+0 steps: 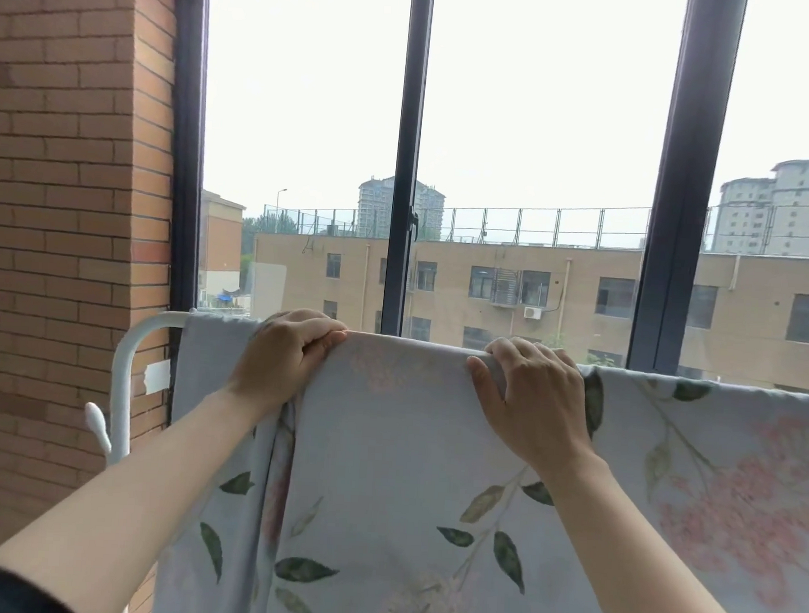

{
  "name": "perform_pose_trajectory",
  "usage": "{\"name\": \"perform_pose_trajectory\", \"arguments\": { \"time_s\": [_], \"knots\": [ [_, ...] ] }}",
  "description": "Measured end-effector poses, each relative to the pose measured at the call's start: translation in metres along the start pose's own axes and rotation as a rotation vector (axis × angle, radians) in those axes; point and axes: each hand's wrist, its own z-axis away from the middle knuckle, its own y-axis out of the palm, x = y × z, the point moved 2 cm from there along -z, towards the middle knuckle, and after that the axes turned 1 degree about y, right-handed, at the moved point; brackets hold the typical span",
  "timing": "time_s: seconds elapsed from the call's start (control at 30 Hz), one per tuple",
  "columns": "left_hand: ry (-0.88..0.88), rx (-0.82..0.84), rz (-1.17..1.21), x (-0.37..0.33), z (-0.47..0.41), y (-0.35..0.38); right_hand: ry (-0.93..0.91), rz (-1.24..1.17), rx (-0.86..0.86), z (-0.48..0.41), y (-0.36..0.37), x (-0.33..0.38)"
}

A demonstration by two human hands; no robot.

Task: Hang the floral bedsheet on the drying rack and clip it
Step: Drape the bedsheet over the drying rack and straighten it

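The floral bedsheet (384,469), pale blue-grey with green leaves and pink blooms, is draped over the top bar of the white drying rack (125,362) and hangs down toward me. My left hand (283,356) grips a bunched fold of the sheet at the top bar, fingers curled over it. A little to the right, my right hand (529,397) grasps the sheet over the same bar, thumb in front and fingers over the top. The bar itself is hidden under the cloth. No clip is visible.
A brick wall (61,194) stands close on the left, beside the rack's curved corner post. A white hook (96,426) sticks out from the post low down. Dark window frames (407,166) run directly behind the rack, with buildings outside.
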Motion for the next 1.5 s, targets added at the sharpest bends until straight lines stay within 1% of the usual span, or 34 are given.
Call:
{"name": "perform_pose_trajectory", "arguments": {
  "time_s": [0.07, 0.17, 0.27, 0.33, 0.4, 0.47, 0.53, 0.63, 0.7, 0.73, 0.8, 0.87, 0.9, 0.93, 1.0, 1.07, 1.1, 1.13, 1.17, 1.23, 1.3, 1.33, 1.43, 1.5],
  "knots": [
    [0.011, -0.01, -0.002, 0.004, 0.002, -0.001, 0.018, 0.024, 0.001, -0.002, 0.001, 0.003],
    [0.01, -0.023, 0.0, 0.004, -0.002, 0.005, 0.068, 0.066, 0.058, -0.009, 0.0, 0.012],
    [0.026, -0.053, -0.007, 0.001, -0.003, 0.009, 0.054, 0.009, 0.157, -0.022, 0.008, 0.044],
    [0.04, -0.06, -0.007, 0.0, -0.003, 0.011, 0.033, -0.024, 0.186, -0.029, 0.018, 0.074],
    [0.051, -0.039, 0.011, 0.001, -0.002, 0.011, 0.053, -0.036, 0.168, -0.032, 0.032, 0.095],
    [0.058, -0.016, 0.052, 0.007, 0.001, 0.008, 0.087, -0.025, 0.093, -0.031, 0.042, 0.104],
    [0.036, -0.037, 0.123, 0.015, 0.009, 0.0, 0.09, 0.005, 0.022, -0.029, 0.049, 0.106],
    [-0.026, -0.166, 0.174, 0.025, 0.027, -0.017, 0.106, 0.041, -0.001, -0.029, 0.054, 0.104],
    [-0.087, -0.238, 0.083, 0.036, 0.034, -0.023, 0.11, 0.049, -0.016, -0.029, 0.055, 0.104],
    [-0.143, -0.244, 0.01, 0.043, 0.036, -0.023, 0.108, 0.053, -0.029, -0.028, 0.055, 0.104],
    [-0.327, -0.175, -0.052, 0.056, 0.036, -0.023, 0.101, 0.06, -0.057, -0.028, 0.056, 0.104],
    [-0.495, -0.094, 0.036, 0.06, 0.038, -0.018, 0.103, 0.063, -0.063, -0.029, 0.058, 0.104],
    [-0.519, -0.088, 0.072, 0.058, 0.038, -0.015, 0.106, 0.064, -0.061, -0.029, 0.059, 0.103],
    [-0.516, -0.111, 0.09, 0.056, 0.038, -0.013, 0.109, 0.065, -0.059, -0.029, 0.06, 0.103],
    [-0.506, -0.22, 0.108, 0.054, 0.04, -0.01, 0.113, 0.072, -0.054, -0.028, 0.061, 0.101],
    [-0.593, -0.311, 0.141, 0.057, 0.044, -0.011, 0.109, 0.072, -0.054, -0.028, 0.061, 0.1],
    [-0.631, -0.319, 0.165, 0.058, 0.048, -0.011, 0.106, 0.07, -0.06, -0.028, 0.061, 0.1],
    [-0.63, -0.302, 0.174, 0.056, 0.05, -0.01, 0.104, 0.067, -0.066, -0.028, 0.06, 0.099],
    [-0.593, -0.272, 0.158, 0.052, 0.052, -0.008, 0.103, 0.062, -0.072, -0.028, 0.06, 0.099],
    [-0.451, -0.204, 0.051, 0.044, 0.053, -0.005, 0.099, 0.051, -0.083, -0.028, 0.06, 0.101],
    [-0.265, -0.178, -0.129, 0.04, 0.044, -0.004, 0.089, 0.053, -0.088, -0.028, 0.06, 0.102],
    [-0.195, -0.167, -0.173, 0.041, 0.037, -0.006, 0.085, 0.056, -0.085, -0.028, 0.06, 0.102],
    [-0.122, -0.103, -0.061, 0.048, 0.018, -0.012, 0.078, 0.069, -0.072, -0.028, 0.059, 0.1],
    [-0.061, -0.094, -0.026, 0.054, 0.014, -0.015, 0.072, 0.074, -0.071, -0.027, 0.059, 0.098]
  ]
}}
